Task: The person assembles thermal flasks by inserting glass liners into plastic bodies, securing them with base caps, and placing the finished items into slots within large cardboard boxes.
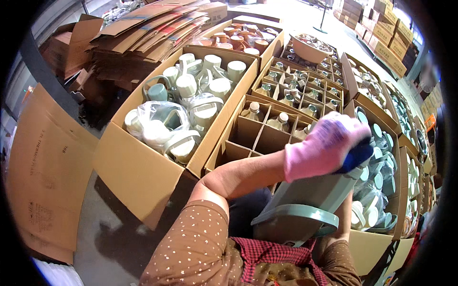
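A grey-green thermos flask (307, 193) leans across my front, its upper end toward the right. Its light teal handle (298, 212) hangs out over the near side of the body. My left hand (329, 140), in a pink glove with dark blue on the palm side, is closed over the flask's upper end and slightly blurred. Behind the flask rises my right forearm (344, 217); the flask and the left glove hide the right hand's fingers. Beyond the left wrist, a divided carton (229, 143) holds clear bottle-shaped liners (279, 121) with pale caps.
An open carton (138, 164) of pale green flasks, some plastic-wrapped, stands at left. Flattened cardboard (143, 33) is piled behind it. More cartons with teal flasks (381, 167) line the right. A pinkish basin (310, 47) rests on the far divided carton. Stacked boxes (386, 33) stand far right.
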`<state>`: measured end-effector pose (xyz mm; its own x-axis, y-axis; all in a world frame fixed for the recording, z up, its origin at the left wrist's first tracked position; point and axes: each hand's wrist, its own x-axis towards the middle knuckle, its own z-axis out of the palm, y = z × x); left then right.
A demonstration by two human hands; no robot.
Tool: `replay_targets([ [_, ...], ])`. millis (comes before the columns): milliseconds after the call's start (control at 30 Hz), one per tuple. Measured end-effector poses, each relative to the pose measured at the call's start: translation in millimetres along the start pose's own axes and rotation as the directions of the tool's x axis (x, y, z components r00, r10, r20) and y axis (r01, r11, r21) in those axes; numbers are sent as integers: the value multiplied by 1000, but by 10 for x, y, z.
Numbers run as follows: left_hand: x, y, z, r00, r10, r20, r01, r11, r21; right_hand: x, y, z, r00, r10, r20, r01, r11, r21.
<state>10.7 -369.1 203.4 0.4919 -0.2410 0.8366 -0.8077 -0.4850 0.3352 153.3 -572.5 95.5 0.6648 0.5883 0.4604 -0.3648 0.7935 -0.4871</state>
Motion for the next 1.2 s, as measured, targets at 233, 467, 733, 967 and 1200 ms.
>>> replay_targets([
  [233,-363,-398,43,860,-497,112,403,529,-747,-221,243,194,966,-165,-201,171,985,13],
  [467,-223,-162,5,876,-463,134,474,774,-421,-161,11,91,989,-142,-28,119,912,-394],
  [733,-184,-158,68,964,-212,159,242,950,-199,-198,80,196,990,76,-116,-91,987,-132],
  [967,-60,-26,117,941,-307,142,324,939,-116,-270,37,167,940,-3,-341,25,998,59],
  [1200,-114,-207,116,961,-238,139,270,704,-657,-414,-153,579,925,-324,199,336,453,-826],
])
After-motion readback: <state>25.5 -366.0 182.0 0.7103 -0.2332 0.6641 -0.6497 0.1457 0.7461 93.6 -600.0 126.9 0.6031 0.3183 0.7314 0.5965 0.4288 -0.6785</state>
